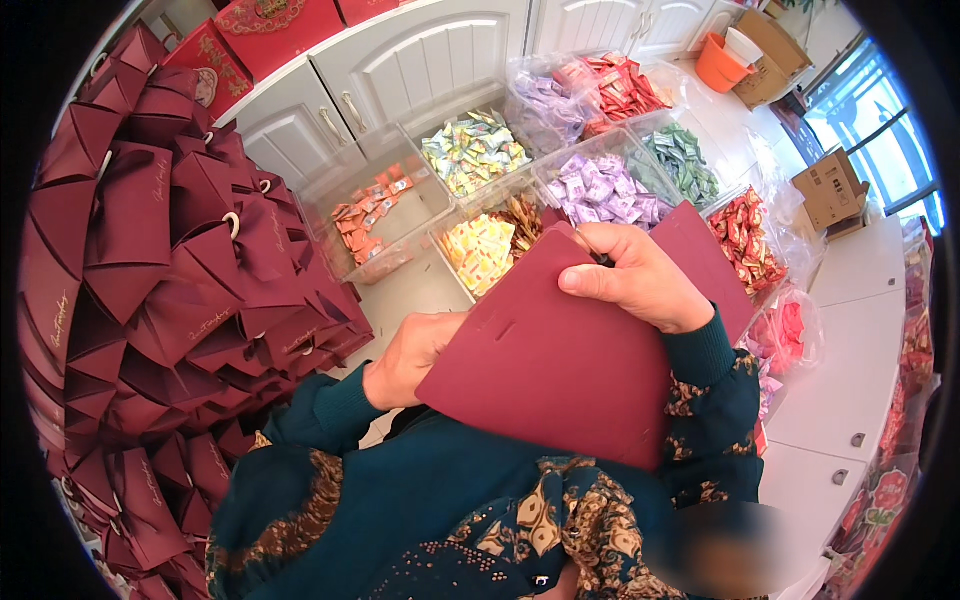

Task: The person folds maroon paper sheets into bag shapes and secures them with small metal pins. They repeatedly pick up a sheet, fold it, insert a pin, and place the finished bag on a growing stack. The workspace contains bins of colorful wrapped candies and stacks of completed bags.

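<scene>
A dark red flat-folded cardboard gift box (pixel 560 360), with a small slot in its face, is held tilted in front of my chest. My right hand (pixel 640 275) pinches its upper edge, thumb on the near face and fingers behind; a small dark thing shows by the fingers. At the left edge is my left hand (pixel 415 362), curled against the box, its fingertips hidden behind the cardboard. Another dark red panel (pixel 705 265) sticks out beyond my right wrist. Beyond the box, clear bins hold purple packets (pixel 605 190) and yellow-and-white packets (pixel 478 252).
Finished dark red boxes (pixel 200 290) with white ring handles are piled high at the left. Other bins hold orange packets (pixel 370 215), pale yellow-green packets (pixel 475 150), green packets (pixel 682 160) and red-gold sweets (pixel 747 240). White cabinets (pixel 420 65) stand behind; an orange bucket (pixel 722 65) is at the far right.
</scene>
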The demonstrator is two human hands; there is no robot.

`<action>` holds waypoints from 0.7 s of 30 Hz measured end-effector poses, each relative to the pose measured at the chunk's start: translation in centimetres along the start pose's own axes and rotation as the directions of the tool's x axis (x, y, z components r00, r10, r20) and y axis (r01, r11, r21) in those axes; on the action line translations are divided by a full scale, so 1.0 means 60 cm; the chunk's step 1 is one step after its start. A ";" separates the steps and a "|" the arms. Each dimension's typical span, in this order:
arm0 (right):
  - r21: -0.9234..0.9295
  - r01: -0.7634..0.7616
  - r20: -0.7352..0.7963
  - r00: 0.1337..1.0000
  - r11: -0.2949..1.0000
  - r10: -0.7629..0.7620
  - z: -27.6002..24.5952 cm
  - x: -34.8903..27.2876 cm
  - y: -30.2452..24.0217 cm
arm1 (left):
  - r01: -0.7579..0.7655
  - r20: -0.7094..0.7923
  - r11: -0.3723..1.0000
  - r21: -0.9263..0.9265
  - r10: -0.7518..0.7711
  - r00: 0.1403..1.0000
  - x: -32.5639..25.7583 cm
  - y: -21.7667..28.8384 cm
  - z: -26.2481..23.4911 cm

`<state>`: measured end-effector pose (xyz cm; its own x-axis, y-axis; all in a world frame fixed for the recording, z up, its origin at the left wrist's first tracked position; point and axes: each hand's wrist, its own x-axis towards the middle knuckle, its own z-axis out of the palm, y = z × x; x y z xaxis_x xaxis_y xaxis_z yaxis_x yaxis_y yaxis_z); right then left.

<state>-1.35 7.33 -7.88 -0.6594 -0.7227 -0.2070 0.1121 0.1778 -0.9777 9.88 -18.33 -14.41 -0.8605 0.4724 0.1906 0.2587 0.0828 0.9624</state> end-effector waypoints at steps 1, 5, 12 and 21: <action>-0.033 0.003 0.004 1.000 0.999 -0.003 -0.004 0.000 0.001 | -0.030 -0.009 0.987 0.159 0.032 0.999 -0.006 -0.009 -0.005; 0.216 -0.022 -0.154 0.986 0.976 0.056 -0.027 -0.027 -0.008 | 0.427 -0.053 0.903 -0.044 -0.429 0.902 -0.021 -0.008 -0.016; 0.138 -0.081 -0.127 0.987 0.987 0.099 -0.023 -0.013 -0.004 | 0.247 -0.104 0.644 0.724 -0.253 0.962 -0.037 -0.014 -0.076; -0.009 0.036 -0.095 0.995 0.999 -0.037 -0.017 -0.016 -0.001 | 0.137 -0.248 0.988 0.077 -0.114 0.962 0.124 0.039 -0.032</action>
<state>-1.49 8.72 -7.59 -0.7308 -0.6620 -0.1664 0.0815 0.1574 -0.9842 3.22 -16.31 -10.35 -0.9663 0.2270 0.1215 0.1711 0.2137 0.9618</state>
